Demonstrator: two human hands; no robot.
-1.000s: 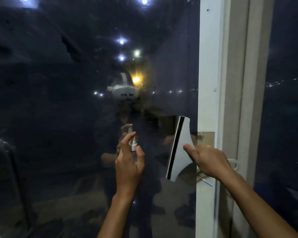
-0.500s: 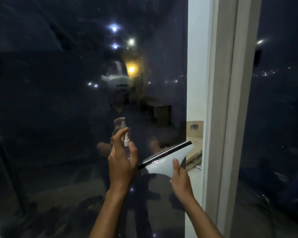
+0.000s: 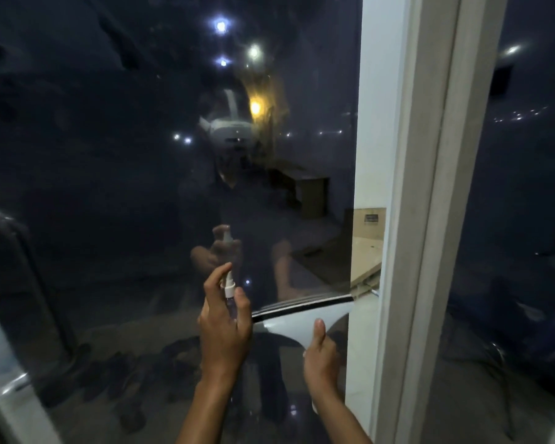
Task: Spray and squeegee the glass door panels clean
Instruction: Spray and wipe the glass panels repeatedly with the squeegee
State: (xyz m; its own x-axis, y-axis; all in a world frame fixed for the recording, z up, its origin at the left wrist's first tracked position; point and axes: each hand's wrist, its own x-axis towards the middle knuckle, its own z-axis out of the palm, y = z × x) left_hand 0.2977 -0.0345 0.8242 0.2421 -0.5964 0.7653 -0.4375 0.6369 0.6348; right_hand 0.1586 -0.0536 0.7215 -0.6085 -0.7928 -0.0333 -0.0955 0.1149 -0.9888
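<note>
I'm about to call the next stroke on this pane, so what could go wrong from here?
1. The left hand holds the spray bottle right at the left end of the squeegee blade; a stroke leftward may knock it.
2. The blade's right end sits at the white frame, so it could catch there or leave an unwiped strip along that edge.
3. The right hand grips only the handle's base, so pressure along the blade may be uneven and streak the glass.

My left hand [image 3: 225, 334] and right hand [image 3: 321, 363] are bare, no gloves, rings or watch on either. Both forearms are uncovered right down to the bottom edge of view (any sleeve I wear ends higher up, out of sight). Nails short, unpainted.
</note>
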